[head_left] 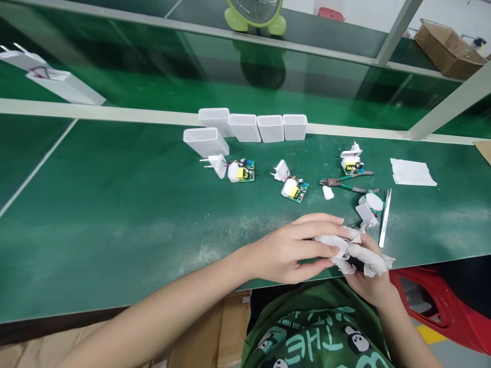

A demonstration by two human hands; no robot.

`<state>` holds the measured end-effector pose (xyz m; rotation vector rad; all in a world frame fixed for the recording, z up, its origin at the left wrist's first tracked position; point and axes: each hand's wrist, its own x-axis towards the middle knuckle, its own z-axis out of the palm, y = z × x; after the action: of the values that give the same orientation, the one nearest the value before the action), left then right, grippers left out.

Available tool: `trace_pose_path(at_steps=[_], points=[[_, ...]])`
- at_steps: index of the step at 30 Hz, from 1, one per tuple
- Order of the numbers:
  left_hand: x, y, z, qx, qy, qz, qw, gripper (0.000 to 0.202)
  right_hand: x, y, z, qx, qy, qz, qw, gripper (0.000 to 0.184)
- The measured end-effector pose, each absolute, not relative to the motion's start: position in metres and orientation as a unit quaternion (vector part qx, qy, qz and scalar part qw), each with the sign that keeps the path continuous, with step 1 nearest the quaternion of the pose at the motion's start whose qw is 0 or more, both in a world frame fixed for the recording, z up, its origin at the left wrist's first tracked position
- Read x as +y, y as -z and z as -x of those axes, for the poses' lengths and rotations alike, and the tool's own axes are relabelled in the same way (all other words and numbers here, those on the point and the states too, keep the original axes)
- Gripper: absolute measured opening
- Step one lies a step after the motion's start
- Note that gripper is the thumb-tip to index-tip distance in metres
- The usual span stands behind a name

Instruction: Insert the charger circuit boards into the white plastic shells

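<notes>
Crumpled white tissue (374, 259) is bunched between both hands at the table's front edge. My left hand (293, 250) reaches across from the left, its fingertips pinching one side of the tissue. My right hand (370, 283) is curled around the tissue from below, its fingers partly covered by it. Just beyond the hands lie a round circuit board with a white plug piece (367, 214) and metal tweezers (385, 219). Farther back are green-handled cutting pliers (345, 184) and a small white lump (328, 192).
Circuit boards wired to white plugs (294, 189) lie across the green table (115, 220). Several white open-ended cases (243, 128) stand along the back rail. A flat white sheet (413, 172) lies right. A green fan (256, 13) stands behind; a red stool (441, 301) is below.
</notes>
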<state>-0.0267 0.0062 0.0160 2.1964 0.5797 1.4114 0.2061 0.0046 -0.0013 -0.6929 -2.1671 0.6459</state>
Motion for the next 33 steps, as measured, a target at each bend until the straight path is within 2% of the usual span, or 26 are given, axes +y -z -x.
trace_pose_path(at_steps=[3,7,8,11,14,20,27,30,33], points=[[0.003,-0.011,0.022,0.296,-0.531,-0.767,0.206,0.017,0.004,0.004,-0.207,-0.851,-0.248,0.276,0.372,0.054],[-0.004,-0.009,0.011,0.417,-0.511,-0.717,0.228,0.054,0.003,0.005,-0.208,-0.860,-0.242,0.284,0.349,0.047],[-0.006,-0.010,0.007,0.437,-0.511,-0.704,0.227,0.057,0.003,0.005,-0.208,-0.862,-0.240,0.288,0.341,0.043],[-0.010,-0.012,-0.004,0.461,-0.526,-0.678,0.228,0.047,0.003,0.004,-0.208,-0.864,-0.236,0.297,0.331,0.033],[-0.011,-0.014,-0.007,0.426,-0.548,-0.676,0.247,0.038,0.003,0.005,-0.208,-0.857,-0.242,0.301,0.342,0.033],[-0.003,-0.015,0.012,0.282,-0.495,-0.737,0.363,0.051,0.003,0.008,-0.210,-0.848,-0.255,0.294,0.360,0.036],[0.002,-0.014,0.020,0.242,-0.474,-0.763,0.367,0.054,0.010,0.001,-0.216,-0.911,-0.132,0.250,0.301,0.026],[0.004,-0.009,0.021,0.236,-0.496,-0.760,0.347,0.067,0.008,-0.005,-0.220,-0.916,-0.105,0.239,0.305,0.027],[0.007,-0.004,0.022,0.226,-0.564,-0.720,0.335,0.082,-0.005,-0.008,-0.222,-0.882,-0.139,0.310,0.327,0.044]])
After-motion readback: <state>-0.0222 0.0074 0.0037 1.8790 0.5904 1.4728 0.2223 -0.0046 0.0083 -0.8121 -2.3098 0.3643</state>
